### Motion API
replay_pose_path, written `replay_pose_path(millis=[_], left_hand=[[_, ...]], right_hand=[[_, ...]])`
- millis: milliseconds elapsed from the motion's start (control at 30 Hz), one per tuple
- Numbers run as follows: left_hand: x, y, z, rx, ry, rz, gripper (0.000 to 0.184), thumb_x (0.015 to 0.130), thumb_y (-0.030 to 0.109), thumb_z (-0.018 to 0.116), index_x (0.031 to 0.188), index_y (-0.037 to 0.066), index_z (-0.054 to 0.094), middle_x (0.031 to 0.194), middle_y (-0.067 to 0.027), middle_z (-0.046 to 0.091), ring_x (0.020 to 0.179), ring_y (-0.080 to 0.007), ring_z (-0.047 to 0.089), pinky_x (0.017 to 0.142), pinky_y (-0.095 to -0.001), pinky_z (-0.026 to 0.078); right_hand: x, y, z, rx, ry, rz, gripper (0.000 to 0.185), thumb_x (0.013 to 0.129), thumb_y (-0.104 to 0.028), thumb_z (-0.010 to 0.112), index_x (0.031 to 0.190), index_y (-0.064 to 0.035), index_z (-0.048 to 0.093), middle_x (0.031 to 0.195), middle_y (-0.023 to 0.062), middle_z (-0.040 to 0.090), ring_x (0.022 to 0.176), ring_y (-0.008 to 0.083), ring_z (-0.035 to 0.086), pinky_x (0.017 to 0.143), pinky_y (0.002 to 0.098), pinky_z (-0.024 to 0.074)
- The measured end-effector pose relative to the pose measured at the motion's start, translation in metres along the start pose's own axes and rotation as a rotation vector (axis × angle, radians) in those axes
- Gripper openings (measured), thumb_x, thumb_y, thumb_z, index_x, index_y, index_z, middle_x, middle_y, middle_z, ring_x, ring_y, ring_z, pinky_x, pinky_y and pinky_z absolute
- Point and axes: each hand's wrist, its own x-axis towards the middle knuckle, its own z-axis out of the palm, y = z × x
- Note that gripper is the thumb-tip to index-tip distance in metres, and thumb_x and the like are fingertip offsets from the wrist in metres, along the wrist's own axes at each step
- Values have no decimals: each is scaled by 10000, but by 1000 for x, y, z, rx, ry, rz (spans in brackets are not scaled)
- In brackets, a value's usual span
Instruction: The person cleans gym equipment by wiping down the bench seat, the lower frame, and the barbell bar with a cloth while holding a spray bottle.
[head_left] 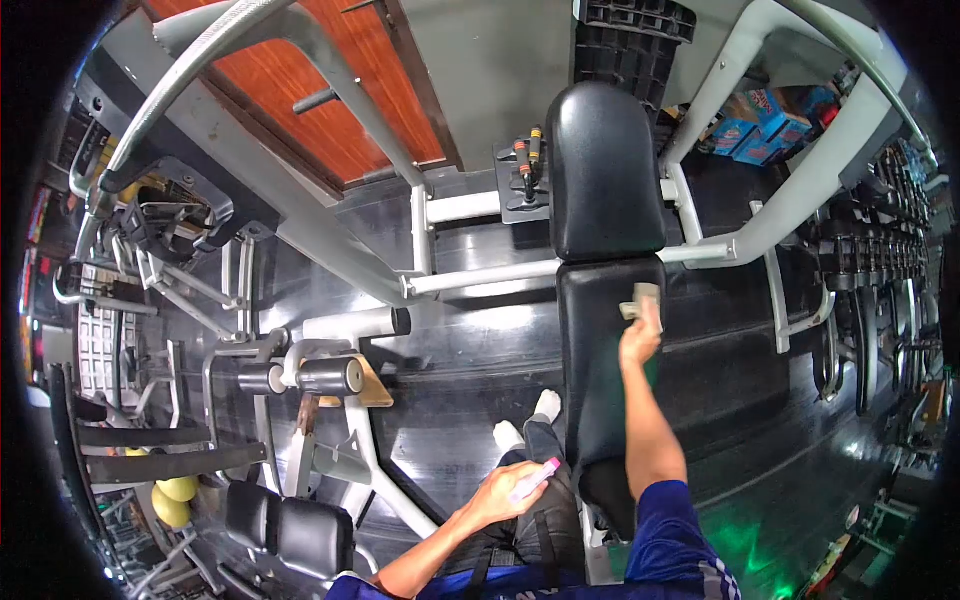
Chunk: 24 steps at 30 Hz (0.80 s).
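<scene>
My right hand is stretched forward over the long black bench pad, its fingers closed on a folded beige cloth. The cloth is at the pad's upper right part and seems to touch it. Low in front of my body, near my lap, my left hand is wrapped round a small pale bottle with a pink top. Beyond the long pad rises a black padded backrest. Its surface looks smooth and shiny.
Grey machine frame bars cross behind the bench and rise on both sides. A machine with black rollers stands at left. Grips with orange bands lie beside the backrest. Dumbbell racks and blue boxes are at right.
</scene>
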Motion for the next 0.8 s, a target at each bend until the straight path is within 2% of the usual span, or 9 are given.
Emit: replay_pose_path(millis=[133,233,267,467,533,567,667,733,800], left_hand=[[4,3,0,1,-40,-73,210,848,132,693,1037,47,657,887,-142,679,820,-348,681,716,-411,544],[11,12,-3,-8,-11,-25,201,881,154,676,1034,24,675,849,-143,689,751,-304,698,684,-369,548],[10,13,-3,1,-14,-31,197,870,146,681,1030,31,668,855,-142,683,777,-318,693,697,-383,548],[-2,4,-1,3,18,-52,186,852,130,688,1013,42,658,887,-140,679,824,-342,684,720,-406,549],[-7,4,-2,-35,28,-68,184,854,135,687,1009,40,661,894,-141,682,822,-340,685,719,-405,549],[-10,2,-1,-22,33,-73,186,864,137,683,1017,33,668,888,-133,690,812,-306,692,718,-385,547],[-13,-4,2,1,28,-94,194,884,141,675,1034,19,682,878,-117,705,796,-236,707,719,-343,544],[-11,-1,3,-8,6,-133,195,884,142,675,1034,17,682,882,-118,707,805,-230,708,728,-339,545],[-7,2,5,-38,22,-116,202,871,148,677,1035,30,670,914,-137,701,830,-300,698,738,-374,550]], right_hand=[[-50,-45,17,14,-408,-450,386,826,-25,556,1158,-157,702,1315,128,607,1282,297,508,1122,448,350],[-36,-46,0,-223,-707,-971,371,756,-53,600,1076,-192,726,1357,25,591,1290,226,517,1129,416,364],[-22,-43,-11,-137,-700,-1013,384,748,-28,585,1057,-201,732,1320,28,617,1279,222,529,1111,392,390],[32,21,-75,4,-348,-376,450,804,71,546,1170,-142,698,1201,118,669,1143,308,615,988,372,480],[34,76,-51,-40,-278,570,449,847,9,571,1259,-150,653,1116,153,693,1055,355,649,933,398,501],[31,60,-53,70,-229,669,471,863,-31,575,1313,-165,617,1067,169,704,1004,374,664,900,408,512],[4,33,-23,-280,-111,473,419,875,-73,576,1268,-196,651,1154,157,683,1003,376,665,911,440,509],[-36,10,1,-99,-17,-81,423,855,-4,564,1228,-175,671,1204,139,661,1112,356,619,976,447,478],[-65,-33,6,45,-247,-419,438,800,61,559,1157,-152,699,1250,116,640,1232,319,549,1045,423,437]])
